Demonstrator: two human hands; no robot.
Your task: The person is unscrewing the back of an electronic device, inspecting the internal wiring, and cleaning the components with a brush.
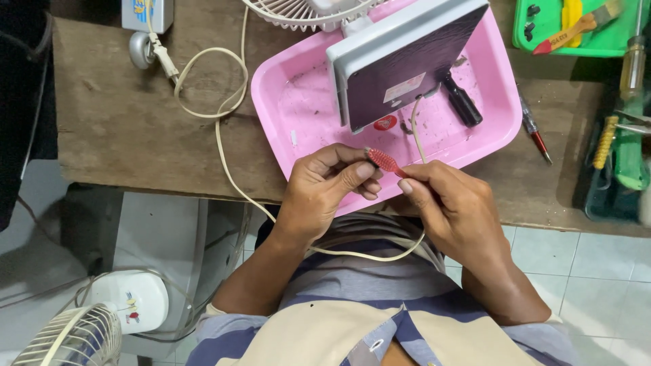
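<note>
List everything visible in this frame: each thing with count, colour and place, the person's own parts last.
tray: 1, pink, on the wooden bench
fan base: 1, grey and dark, standing in the tray
black handle: 1, in the tray
cord: 1, cream, across bench to lap
screwdriver: 1, red-tipped, right of tray
green tray: 1, top right
fan: 1, white, floor, lower left
red ridged grip: 1, between both hands
left hand: pinching the grip
right hand: holding its other end

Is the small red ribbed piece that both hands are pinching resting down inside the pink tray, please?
No, the left hand and right hand hold the red ribbed piece up, at the near rim of the pink tray.
</note>
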